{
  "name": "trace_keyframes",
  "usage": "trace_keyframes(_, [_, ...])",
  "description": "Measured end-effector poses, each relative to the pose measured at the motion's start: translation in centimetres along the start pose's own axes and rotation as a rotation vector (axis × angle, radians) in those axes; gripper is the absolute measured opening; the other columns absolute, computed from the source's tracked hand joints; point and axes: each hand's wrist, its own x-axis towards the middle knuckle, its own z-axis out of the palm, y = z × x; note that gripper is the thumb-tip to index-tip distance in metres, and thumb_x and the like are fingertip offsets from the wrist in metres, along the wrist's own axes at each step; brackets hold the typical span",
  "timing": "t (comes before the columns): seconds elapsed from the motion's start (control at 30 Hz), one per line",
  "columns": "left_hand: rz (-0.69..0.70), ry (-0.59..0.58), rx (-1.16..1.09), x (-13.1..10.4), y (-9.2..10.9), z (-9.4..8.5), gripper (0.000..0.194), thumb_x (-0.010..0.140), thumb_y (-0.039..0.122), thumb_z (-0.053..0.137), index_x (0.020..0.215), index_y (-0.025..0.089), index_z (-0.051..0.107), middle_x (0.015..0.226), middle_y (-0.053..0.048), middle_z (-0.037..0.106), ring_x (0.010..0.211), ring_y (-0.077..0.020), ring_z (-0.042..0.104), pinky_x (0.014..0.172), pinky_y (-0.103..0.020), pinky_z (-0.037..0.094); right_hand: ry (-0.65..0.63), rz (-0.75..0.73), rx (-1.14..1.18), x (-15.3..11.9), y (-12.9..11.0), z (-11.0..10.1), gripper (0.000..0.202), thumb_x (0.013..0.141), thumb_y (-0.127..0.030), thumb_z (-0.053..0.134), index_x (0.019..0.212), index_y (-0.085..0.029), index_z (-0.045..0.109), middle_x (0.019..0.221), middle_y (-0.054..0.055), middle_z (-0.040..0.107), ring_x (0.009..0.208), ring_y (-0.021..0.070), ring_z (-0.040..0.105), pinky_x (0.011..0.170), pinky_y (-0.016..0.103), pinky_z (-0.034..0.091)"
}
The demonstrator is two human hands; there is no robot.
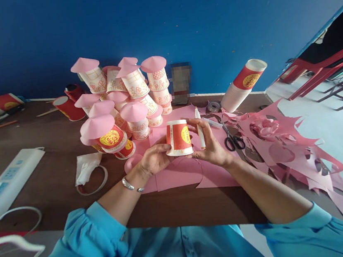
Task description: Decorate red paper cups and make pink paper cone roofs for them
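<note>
Between my two hands is a red and white paper cup (175,138) with a yellow round emblem, held upside down above the pink paper (177,175). My left hand (156,158) grips its left side near the lower rim. On the other side, the fingers of my right hand (213,146) close on the cup, and a white marker pen (200,131) stands upright in the same hand. Just behind lie black-handled scissors (233,139) and a clear-bodied tool or tube (213,123) that I cannot name exactly.
Stacked cups with pink paper cones (133,112) stand at the back left. A tall cup stack (241,86) leans by the wall beside a tape roll (213,106). Cut pink scraps (286,147) cover the right side. A power strip (12,181) lies left.
</note>
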Motion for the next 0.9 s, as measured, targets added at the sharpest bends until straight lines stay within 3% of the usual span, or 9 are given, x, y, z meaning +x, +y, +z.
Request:
trace_keyframes(0.13, [0.266,0.084,0.249,0.3,-0.4,0.0,0.061,0.08,0.049,0.081,0.134,0.029,0.061,0.139,-0.008,0.065,0.136,-0.0332,0.057,0.112,-0.049,0.048,0.124,-0.012,-0.327,0.1,-0.6,-0.2,0.092,0.081,-0.063,0.082,0.153,-0.028,0.037,0.147,0.019,0.057,0.137,0.0374,0.058,0.113,0.064,0.05])
trace_keyframes(0.23, [0.427,0.172,0.463,0.4,-0.7,0.3,0.066,0.074,0.037,0.09,0.132,0.035,0.058,0.138,-0.002,0.06,0.136,-0.0292,0.054,0.115,-0.049,0.045,0.15,-0.061,-0.508,0.2,-1.4,-0.1,0.09,0.084,-0.059,0.081,0.155,-0.026,0.035,0.145,0.019,0.06,0.134,0.0401,0.06,0.113,0.067,0.047])
trace_keyframes(0.33, [0.378,0.216,0.44,0.4,-0.7,0.5,0.062,0.075,0.03,0.089,0.128,0.033,0.058,0.134,-0.001,0.061,0.132,-0.0293,0.056,0.112,-0.049,0.047,0.093,-0.103,-0.518,0.3,-1.8,0.0,0.09,0.089,-0.057,0.077,0.158,-0.026,0.029,0.148,0.021,0.058,0.136,0.0401,0.059,0.112,0.065,0.049])
trace_keyframes(0.53, [0.108,0.068,0.163,0.2,-0.5,-0.1,0.061,0.08,0.039,0.085,0.135,0.03,0.061,0.127,-0.007,0.072,0.113,-0.0276,0.069,0.092,-0.039,0.058,0.042,-0.076,-0.202,0.4,-0.7,-0.4,0.101,0.082,-0.063,0.081,0.159,-0.03,0.025,0.155,0.021,0.049,0.145,0.0375,0.051,0.112,0.061,0.053])
trace_keyframes(0.7, [0.073,-0.01,-0.012,0.0,0.0,-0.2,0.067,0.084,0.039,0.083,0.144,0.024,0.058,0.125,-0.01,0.075,0.108,-0.0273,0.073,0.092,-0.039,0.059,0.013,0.034,0.054,0.2,0.2,-0.2,0.103,0.081,-0.073,0.074,0.159,-0.031,0.022,0.157,0.022,0.043,0.147,0.0365,0.049,0.112,0.06,0.053])
trace_keyframes(0.77, [0.073,-0.002,-0.023,0.1,0.1,0.0,0.062,0.084,0.038,0.082,0.14,0.022,0.062,0.123,-0.011,0.076,0.108,-0.0268,0.074,0.092,-0.038,0.059,0.044,0.044,-0.009,0.1,0.2,-0.2,0.102,0.081,-0.072,0.076,0.158,-0.031,0.024,0.154,0.02,0.046,0.144,0.036,0.052,0.111,0.059,0.054])
trace_keyframes(0.9, [0.132,0.042,0.109,0.3,0.0,0.3,0.054,0.084,0.049,0.08,0.131,0.022,0.07,0.125,-0.009,0.075,0.113,-0.0262,0.072,0.093,-0.036,0.059,0.112,-0.051,-0.355,0.1,-0.4,-0.4,0.103,0.08,-0.064,0.082,0.158,-0.027,0.028,0.147,0.02,0.054,0.136,0.0389,0.057,0.11,0.063,0.052])
